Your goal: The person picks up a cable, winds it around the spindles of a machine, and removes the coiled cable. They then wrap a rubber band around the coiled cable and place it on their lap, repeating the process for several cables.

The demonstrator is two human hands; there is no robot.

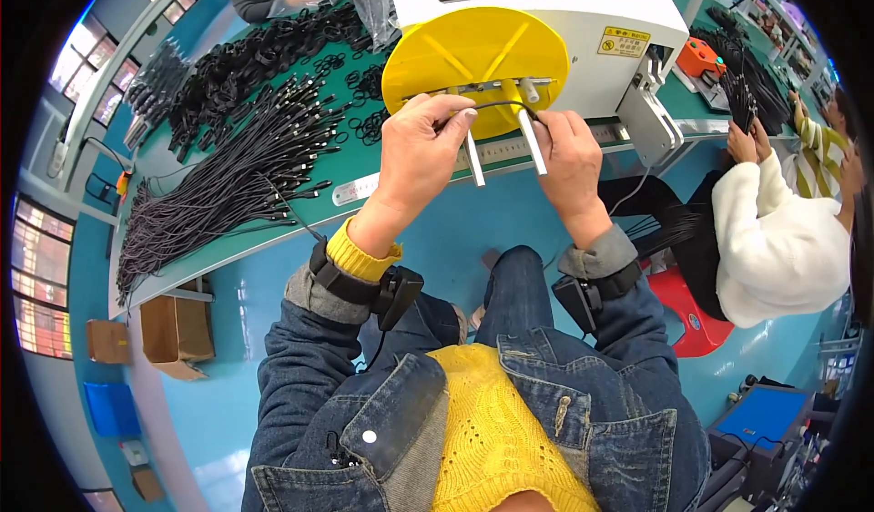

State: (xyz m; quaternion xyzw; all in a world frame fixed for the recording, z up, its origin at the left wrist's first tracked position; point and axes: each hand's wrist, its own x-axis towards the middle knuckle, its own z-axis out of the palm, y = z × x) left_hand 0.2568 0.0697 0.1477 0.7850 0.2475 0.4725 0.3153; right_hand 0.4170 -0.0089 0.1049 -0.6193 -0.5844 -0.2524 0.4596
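Observation:
Both of my hands are at a round yellow disc point(428, 52) on the front of a white machine point(596, 7). A black cable point(496, 104) arches between them, passing by two pale rods point(531, 143) that stick out from the disc toward me. My left hand point(421, 152) pinches the cable between thumb and forefinger, left of the rods. To their right, the fingers of my right hand point(571, 162) are closed on the cable's other side. The cable's ends are hidden by my hands.
Bundled black cables with metal plugs point(228, 162) cover the green table point(364, 162) on the left, with coiled ones behind. A metal bracket point(651, 134) juts from the machine's right. A co-worker in a white top point(774, 239) sits at right by a red stool point(687, 316).

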